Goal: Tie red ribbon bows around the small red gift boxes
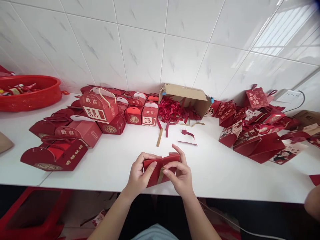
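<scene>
Near the table's front edge, my left hand (pixel 140 172) grips a small red paper gift box (pixel 153 174) by its left side, thumb on the near face. The thumb and index finger of my right hand (pixel 181 176) pinch a gold strip (pixel 160 176) that lies against the box's near face. Its other fingers are raised behind the box's right side. My fingers cover part of the box's top edge. Beyond my hands lie a loose gold strip (pixel 159 137), a red strip (pixel 167 130) and a curved red strip with a flower-shaped end (pixel 188 134).
A cardboard box (pixel 183 90) on its side spills red ribbons (pixel 170 110) by the wall. Red gift boxes (pixel 80 131) stand at left; more red boxes (pixel 266 146) are heaped at right. A red basin (pixel 30 98) sits far left. Part of another person (pixel 313 201) shows at right.
</scene>
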A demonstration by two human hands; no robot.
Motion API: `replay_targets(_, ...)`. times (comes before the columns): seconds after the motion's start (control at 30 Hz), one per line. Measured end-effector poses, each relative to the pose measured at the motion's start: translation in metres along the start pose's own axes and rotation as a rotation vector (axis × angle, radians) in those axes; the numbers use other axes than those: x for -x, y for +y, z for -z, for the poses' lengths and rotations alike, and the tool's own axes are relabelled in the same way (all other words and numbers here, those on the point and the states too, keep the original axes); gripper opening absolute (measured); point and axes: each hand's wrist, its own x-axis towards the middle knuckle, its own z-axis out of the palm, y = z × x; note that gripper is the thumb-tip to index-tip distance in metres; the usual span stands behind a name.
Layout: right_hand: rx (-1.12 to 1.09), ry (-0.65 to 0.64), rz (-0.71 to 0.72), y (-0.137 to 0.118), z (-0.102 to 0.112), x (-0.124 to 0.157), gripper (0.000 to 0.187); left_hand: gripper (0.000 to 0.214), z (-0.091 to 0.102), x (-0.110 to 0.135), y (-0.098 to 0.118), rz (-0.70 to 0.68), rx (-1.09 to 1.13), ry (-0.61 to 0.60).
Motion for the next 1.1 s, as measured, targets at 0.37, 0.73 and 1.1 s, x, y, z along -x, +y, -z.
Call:
replay_targets(0.37,0.086,0.093,-0.010,-0.002,-0.009,-0.003,0.003,0.011,-0.004,0.003,-0.002,-0.013,-0.058,0.041)
replay_targets(0.73,0.080,0.162,0.058,0.000,-0.011,-0.007,0.030,0.009,-0.002,0.004,-0.003,-0.096,-0.031,-0.048)
replay_targets(1.1,0.078,0.203,0.065,-0.003,-0.004,-0.007,0.016,0.052,-0.006,0.014,-0.014,-0.219,-0.490,0.245)
